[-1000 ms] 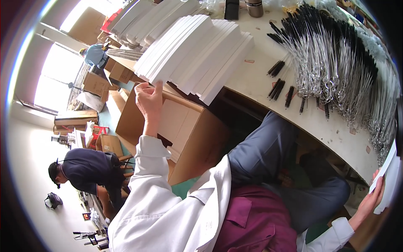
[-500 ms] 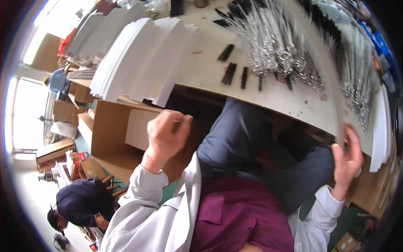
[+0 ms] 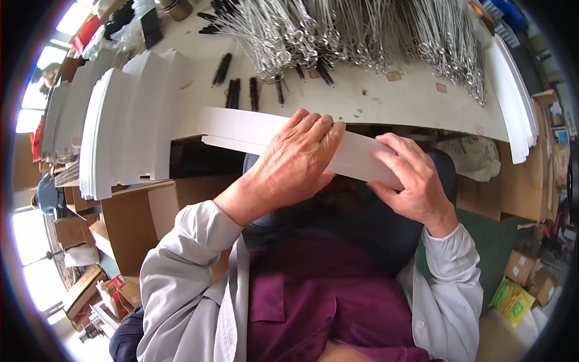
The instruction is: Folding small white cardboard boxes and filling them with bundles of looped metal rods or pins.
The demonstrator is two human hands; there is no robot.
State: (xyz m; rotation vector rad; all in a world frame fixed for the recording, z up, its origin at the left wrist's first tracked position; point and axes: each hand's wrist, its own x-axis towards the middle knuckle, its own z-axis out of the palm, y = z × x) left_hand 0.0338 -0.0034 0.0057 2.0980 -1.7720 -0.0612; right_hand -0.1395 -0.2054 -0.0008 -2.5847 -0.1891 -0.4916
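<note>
A long, narrow white folded cardboard strip (image 3: 241,125) lies crosswise over my lap, by the table's front edge. My left hand (image 3: 298,160) is closed round its middle, fingers over the far edge and thumb at the near one. At the strip's right end, my right hand (image 3: 413,178) grips with bent fingers on top and its thumb along the near edge. Small black bristle brushes (image 3: 233,93) lie on the table just beyond the strip. Farther back is a large heap of wire-handled brushes (image 3: 313,39) with looped metal ends toward me.
Stacks of white folded cardboard (image 3: 129,114) stand at the table's left, more strips (image 3: 515,102) at its right end. Below left is an open brown carton (image 3: 129,223). A plastic bag (image 3: 473,158) sits under the table at right. The pale table's front edge (image 3: 464,128) runs before me.
The white strip has swung from standing up in my right hand to lying crosswise before me. My left hand, earlier closed above the carton, has moved right onto it. The view has shifted right.
</note>
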